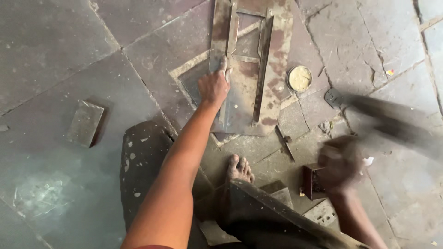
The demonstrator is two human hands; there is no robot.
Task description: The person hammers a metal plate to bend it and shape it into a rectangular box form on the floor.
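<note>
Our left hand (213, 86) lies palm down on a rusty metal sheet (281, 50) that rests flat on the stone floor (55, 41). The fingers are loosely curled and press on the left one of two upright metal strips (229, 69), with one fingertip stretched up along its edge; the hand closes around nothing, it only bears down. The second strip (262, 69) stands just to the right of it, and short cross pieces join the two into a narrow frame on the sheet.

Our right hand (340, 167) is lower right and heavily blurred. It seems to be clenched on the handle of a long dark tool (392, 117) that sweeps up and to the right as a smear, but we cannot tell the grip for certain. Just left of that hand a small dark red metal box (311, 181) sits on the floor.

Near the right edge of the sheet stands a small round tin of yellowish paste (300, 78), and a little dark flat piece (333, 97) lies beside it to the right. A bare foot (239, 168) shows below the sheet, between our two arms. Well apart to the left, a rectangular grey block (85, 123) lies on the floor.
</note>
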